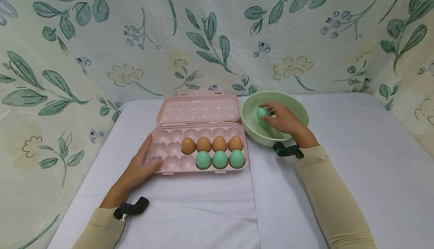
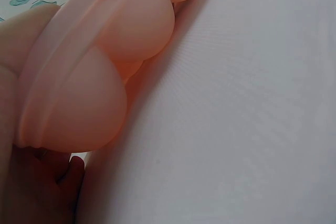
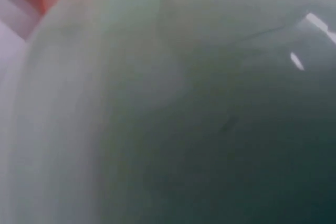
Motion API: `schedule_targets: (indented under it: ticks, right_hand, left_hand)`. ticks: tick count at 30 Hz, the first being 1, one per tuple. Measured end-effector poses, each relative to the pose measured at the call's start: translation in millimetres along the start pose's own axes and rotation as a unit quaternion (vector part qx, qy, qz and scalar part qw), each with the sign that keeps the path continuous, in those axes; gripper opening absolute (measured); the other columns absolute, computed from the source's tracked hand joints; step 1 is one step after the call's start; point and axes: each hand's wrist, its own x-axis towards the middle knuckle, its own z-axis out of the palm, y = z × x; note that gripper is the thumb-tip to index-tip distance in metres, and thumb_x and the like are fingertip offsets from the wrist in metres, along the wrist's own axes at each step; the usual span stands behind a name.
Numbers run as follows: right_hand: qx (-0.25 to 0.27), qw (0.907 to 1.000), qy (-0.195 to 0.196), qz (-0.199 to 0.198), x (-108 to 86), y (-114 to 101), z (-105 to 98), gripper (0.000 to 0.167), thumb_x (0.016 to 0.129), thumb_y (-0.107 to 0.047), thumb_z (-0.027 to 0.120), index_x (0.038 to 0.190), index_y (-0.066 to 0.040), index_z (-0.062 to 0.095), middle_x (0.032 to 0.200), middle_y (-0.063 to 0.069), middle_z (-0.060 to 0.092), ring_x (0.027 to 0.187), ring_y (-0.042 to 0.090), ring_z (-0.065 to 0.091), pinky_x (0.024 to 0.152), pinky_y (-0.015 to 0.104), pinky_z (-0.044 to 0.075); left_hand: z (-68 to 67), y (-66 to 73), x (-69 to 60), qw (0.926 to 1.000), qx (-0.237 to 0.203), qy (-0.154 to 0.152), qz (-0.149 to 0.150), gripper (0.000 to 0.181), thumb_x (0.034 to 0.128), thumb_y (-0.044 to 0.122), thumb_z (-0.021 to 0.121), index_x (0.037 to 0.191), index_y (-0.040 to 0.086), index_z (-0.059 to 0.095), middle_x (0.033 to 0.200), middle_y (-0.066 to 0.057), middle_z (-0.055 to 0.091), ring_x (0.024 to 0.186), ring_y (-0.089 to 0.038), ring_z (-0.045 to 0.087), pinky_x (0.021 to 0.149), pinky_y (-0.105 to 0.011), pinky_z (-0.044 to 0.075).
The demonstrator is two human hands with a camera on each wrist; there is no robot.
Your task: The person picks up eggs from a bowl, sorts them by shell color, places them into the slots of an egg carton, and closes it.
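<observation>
A pink egg carton (image 1: 174, 149) lies unfolded on the table, its lid (image 1: 198, 109) at the back. Several brown eggs (image 1: 219, 143) sit in its middle row, and three green eggs (image 1: 220, 160) fill the right end of the front row. My left hand (image 1: 137, 168) grips the carton's left end, thumb over the rim; in the left wrist view, fingers (image 2: 71, 179) show beneath the pink cups (image 2: 84, 106). Inside the light green bowl (image 1: 249, 107), my right hand (image 1: 283, 119) holds a green egg (image 1: 263, 114) between thumb and fingers. The bowl's wall (image 3: 210, 103) fills the right wrist view.
A white cloth (image 1: 203, 211) covers the table, with a crease running from front to back. Behind and at the sides hangs a leaf-patterned curtain (image 1: 162, 53). The bowl stands right against the carton's right side.
</observation>
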Motion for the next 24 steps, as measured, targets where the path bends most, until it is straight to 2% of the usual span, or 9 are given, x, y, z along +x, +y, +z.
schedule_targets:
  ticks: [10, 17, 24]
  right_hand:
    - [0.006, 0.9996, 0.028, 0.008, -4.8, -9.6, -6.2, 0.042, 0.092, -0.017, 0.064, 0.13, -0.004, 0.053, 0.125, 0.022, 0.057, 0.116, 0.041, 0.053, 0.097, 0.054, 0.042]
    - [0.018, 0.9988, 0.045, -0.012, -5.5, -18.9, -8.1, 0.042, 0.09, -0.016, 0.066, 0.128, -0.004, 0.054, 0.123, 0.021, 0.058, 0.115, 0.041, 0.054, 0.096, 0.055, 0.043]
    - [0.02, 0.9979, 0.059, -0.019, -8.6, -31.4, -10.0, 0.042, 0.089, -0.018, 0.067, 0.127, -0.006, 0.054, 0.123, 0.017, 0.058, 0.114, 0.036, 0.055, 0.092, 0.05, 0.047]
  left_hand:
    - [0.0, -0.3, 0.5, 1.0, 0.003, 0.0, 0.0, 0.101, 0.0828, 0.028, 0.072, 0.157, 0.023, 0.003, 0.162, -0.002, 0.007, 0.147, -0.029, 0.009, 0.112, -0.061, 0.013]
    - [-0.7, 1.3, -0.3, 1.0, -0.005, -0.001, 0.0, 0.101, 0.0829, 0.027, 0.072, 0.157, 0.023, 0.003, 0.162, -0.002, 0.007, 0.147, -0.029, 0.008, 0.113, -0.061, 0.012]
    - [-0.2, -1.2, -0.2, 1.0, -0.005, -0.004, -0.004, 0.1, 0.084, 0.03, 0.071, 0.157, 0.023, 0.002, 0.162, -0.001, 0.006, 0.147, -0.028, 0.007, 0.113, -0.061, 0.011]
